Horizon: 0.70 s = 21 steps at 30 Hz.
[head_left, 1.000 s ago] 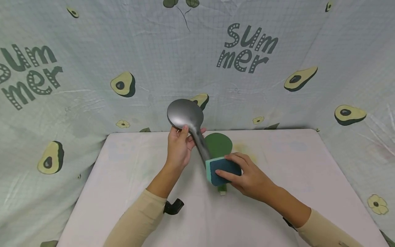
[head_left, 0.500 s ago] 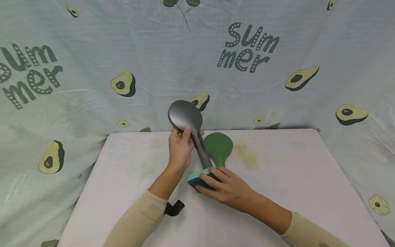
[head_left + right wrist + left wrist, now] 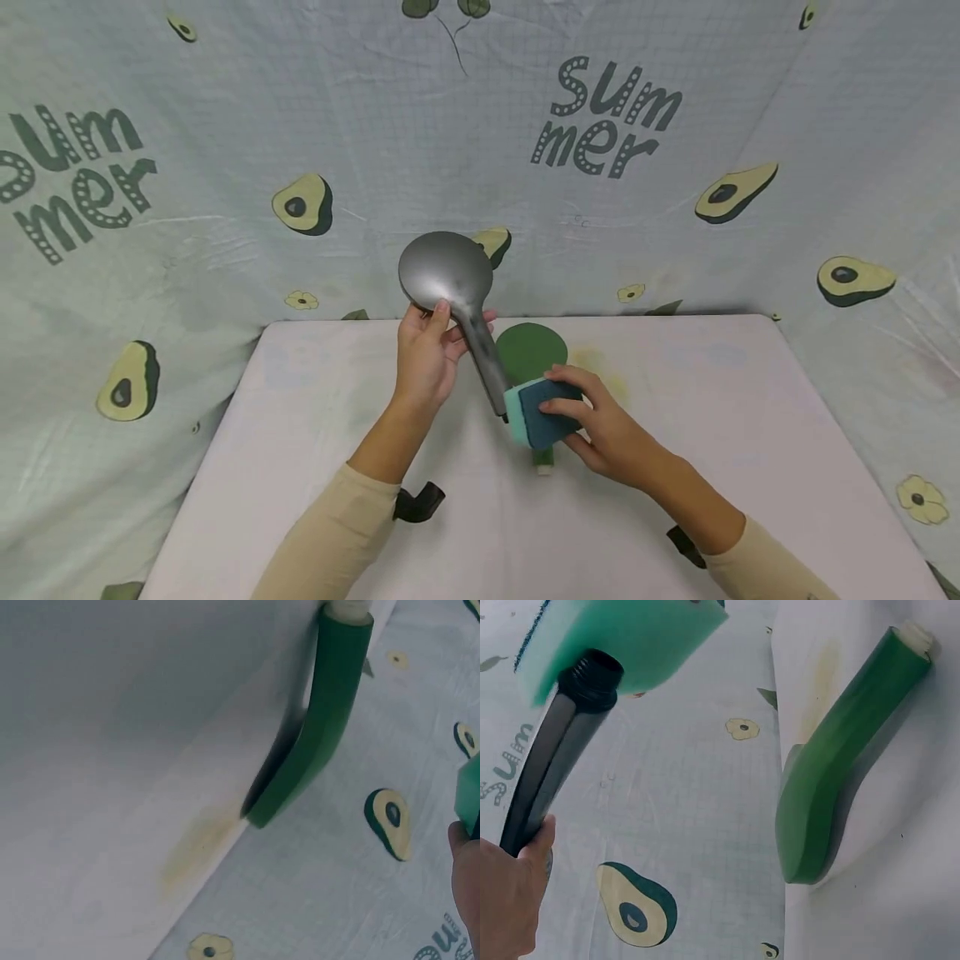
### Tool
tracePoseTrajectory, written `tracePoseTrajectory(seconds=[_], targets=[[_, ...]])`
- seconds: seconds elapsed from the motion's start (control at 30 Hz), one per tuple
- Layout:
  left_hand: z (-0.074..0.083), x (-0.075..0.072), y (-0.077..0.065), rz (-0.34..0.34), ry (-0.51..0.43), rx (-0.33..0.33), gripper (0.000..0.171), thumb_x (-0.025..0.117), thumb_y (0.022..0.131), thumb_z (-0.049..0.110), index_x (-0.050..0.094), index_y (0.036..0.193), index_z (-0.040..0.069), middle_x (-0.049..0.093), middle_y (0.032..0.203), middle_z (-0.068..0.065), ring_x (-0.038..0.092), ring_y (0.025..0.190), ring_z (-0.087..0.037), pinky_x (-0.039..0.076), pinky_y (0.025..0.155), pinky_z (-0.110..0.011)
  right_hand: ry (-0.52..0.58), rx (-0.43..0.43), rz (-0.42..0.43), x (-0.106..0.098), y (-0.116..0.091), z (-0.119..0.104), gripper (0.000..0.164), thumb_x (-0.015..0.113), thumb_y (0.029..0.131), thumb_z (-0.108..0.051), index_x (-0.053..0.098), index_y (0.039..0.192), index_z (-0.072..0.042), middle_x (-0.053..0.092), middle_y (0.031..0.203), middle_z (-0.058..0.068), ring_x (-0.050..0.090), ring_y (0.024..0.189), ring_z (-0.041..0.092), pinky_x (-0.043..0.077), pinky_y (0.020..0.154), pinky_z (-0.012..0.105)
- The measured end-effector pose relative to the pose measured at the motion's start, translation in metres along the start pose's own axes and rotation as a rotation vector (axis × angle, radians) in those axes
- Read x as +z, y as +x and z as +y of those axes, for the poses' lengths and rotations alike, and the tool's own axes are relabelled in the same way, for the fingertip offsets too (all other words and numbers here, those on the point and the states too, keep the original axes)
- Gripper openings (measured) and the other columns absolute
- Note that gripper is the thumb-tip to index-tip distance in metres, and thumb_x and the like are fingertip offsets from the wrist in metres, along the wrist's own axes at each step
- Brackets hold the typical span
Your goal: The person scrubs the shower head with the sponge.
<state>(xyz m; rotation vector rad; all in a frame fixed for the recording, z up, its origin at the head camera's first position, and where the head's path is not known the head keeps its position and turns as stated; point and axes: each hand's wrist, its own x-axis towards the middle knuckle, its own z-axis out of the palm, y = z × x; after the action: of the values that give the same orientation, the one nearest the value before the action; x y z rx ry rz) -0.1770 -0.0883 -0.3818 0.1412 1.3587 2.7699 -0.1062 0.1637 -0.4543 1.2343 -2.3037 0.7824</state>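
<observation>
My left hand (image 3: 426, 358) grips a grey handheld shower head (image 3: 446, 271) at its neck, round face up and handle slanting down to the right. Between the fingers and thumb of my right hand (image 3: 615, 442) is a two-tone sponge (image 3: 551, 412), dark blue on one side and mint green on the other. Its mint side is at the lower end of the handle. In the left wrist view, the black threaded end (image 3: 592, 675) shows against the mint sponge (image 3: 645, 645). A green shower head (image 3: 532, 350) lies on the table behind, partly covered by the sponge.
The pale table (image 3: 315, 450) ends at a back edge, where a hanging cloth (image 3: 375, 167) printed with avocados rises. A yellowish stain (image 3: 600, 375) marks the tabletop right of the green shower head. Black straps (image 3: 420, 502) show below the forearms.
The right hand swept the sponge left and down past the handle's end, then brought it back right and up. The grey shower head has shifted slightly up and left in the left hand.
</observation>
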Motion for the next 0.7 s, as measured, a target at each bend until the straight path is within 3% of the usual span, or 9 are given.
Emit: tracePoseTrajectory(seconds=[0.2, 0.3, 0.4, 0.53, 0.7], targets=[[-0.005, 0.005, -0.001, 0.000, 0.000, 0.017, 0.045, 0.037, 0.113, 0.010, 0.032, 0.158, 0.008, 0.046, 0.154, -0.020, 0.077, 0.102, -0.027, 0.061, 0.093, -0.041, -0.167, -0.126, -0.001, 0.002, 0.011, -0.017, 0.031, 0.043, 0.107, -0.018, 0.063, 0.131, -0.023, 0.051, 0.142, 0.018, 0.047, 0.131, 0.040, 0.054, 0.103, 0.049], [-0.005, 0.005, -0.001, -0.010, 0.011, 0.032, 0.045, 0.036, 0.113, 0.012, 0.031, 0.157, 0.005, 0.046, 0.153, -0.021, 0.077, 0.102, -0.027, 0.060, 0.095, -0.044, -0.160, -0.167, 0.032, 0.003, 0.020, -0.026, 0.026, 0.047, 0.108, -0.017, 0.062, 0.129, -0.023, 0.050, 0.140, 0.019, 0.049, 0.128, 0.040, 0.054, 0.101, 0.050], [-0.005, 0.003, -0.003, -0.027, 0.006, 0.043, 0.044, 0.034, 0.114, 0.014, 0.032, 0.157, 0.004, 0.047, 0.153, -0.022, 0.077, 0.101, -0.027, 0.059, 0.096, -0.046, -0.015, -0.126, 0.073, 0.006, 0.021, -0.029, 0.022, 0.050, 0.108, -0.022, 0.054, 0.128, -0.013, 0.042, 0.141, 0.023, 0.046, 0.129, 0.037, 0.050, 0.108, 0.037], [-0.004, 0.002, -0.004, -0.054, -0.007, 0.078, 0.044, 0.035, 0.114, 0.015, 0.032, 0.157, 0.003, 0.047, 0.152, -0.024, 0.077, 0.101, -0.027, 0.060, 0.095, -0.046, 0.201, -0.006, 0.098, 0.014, 0.014, -0.024, 0.038, 0.053, 0.107, -0.027, 0.036, 0.130, -0.003, 0.031, 0.142, 0.027, 0.039, 0.135, 0.030, 0.047, 0.112, 0.029], [0.000, 0.004, -0.003, -0.067, -0.030, 0.113, 0.043, 0.036, 0.114, 0.014, 0.034, 0.154, 0.002, 0.051, 0.147, -0.022, 0.077, 0.101, -0.029, 0.059, 0.097, -0.047, 0.395, 0.104, 0.094, 0.021, 0.001, -0.015, 0.060, 0.067, 0.100, -0.027, 0.027, 0.134, 0.003, 0.027, 0.144, 0.027, 0.033, 0.141, 0.024, 0.054, 0.098, 0.058]])
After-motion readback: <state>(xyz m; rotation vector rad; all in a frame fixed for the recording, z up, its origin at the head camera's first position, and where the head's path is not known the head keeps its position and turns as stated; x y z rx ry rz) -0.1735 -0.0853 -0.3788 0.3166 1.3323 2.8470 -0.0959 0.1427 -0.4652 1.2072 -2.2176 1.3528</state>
